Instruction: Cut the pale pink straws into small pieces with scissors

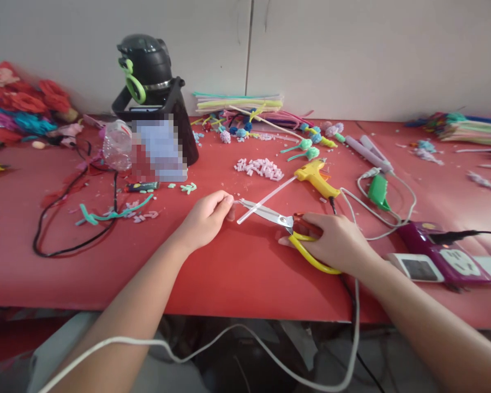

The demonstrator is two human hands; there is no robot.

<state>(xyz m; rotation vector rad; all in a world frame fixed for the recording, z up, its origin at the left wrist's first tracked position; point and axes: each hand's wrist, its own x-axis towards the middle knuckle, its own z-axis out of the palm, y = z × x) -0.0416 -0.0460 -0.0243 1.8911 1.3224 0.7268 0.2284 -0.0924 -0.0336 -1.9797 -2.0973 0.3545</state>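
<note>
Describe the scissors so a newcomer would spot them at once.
At the near middle of the red table, find the person's right hand. It holds the scissors, their silvery blades pointing towards the left hand. Metal blades and a yellow looped handle set them apart from the yellow glue gun lying just beyond.

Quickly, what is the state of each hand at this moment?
Left hand: closed, pinching a small pale pink piece.
Right hand: closed, holding scissors by the handles.

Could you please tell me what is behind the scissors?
Behind the scissors, held in the right hand, are a yellow glue gun and small pink pieces. What the scissors and hand cover cannot be seen.
</note>
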